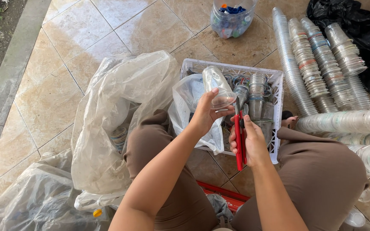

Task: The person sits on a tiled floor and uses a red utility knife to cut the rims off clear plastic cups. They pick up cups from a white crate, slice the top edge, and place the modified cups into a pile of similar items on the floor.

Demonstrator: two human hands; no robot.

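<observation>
My left hand (204, 113) grips a clear plastic cup (217, 87) by its rim end, holding it tilted over the white crate (276, 128). My right hand (250, 143) is closed around red-handled scissors (239, 143), whose blades point up toward the cup's rim. The crate holds several more clear cups (258, 96) standing in short stacks, and a clear plastic bag (189, 102) drapes over its left side. Both hands are just above the crate's near edge, between my knees.
A large crumpled clear bag (120, 111) lies at the left with cups inside. Long stacks of nested clear cups (317, 68) lie on the tiled floor at the right, beside black bags (365, 25). A clear jar of coloured caps (231, 17) stands beyond the crate.
</observation>
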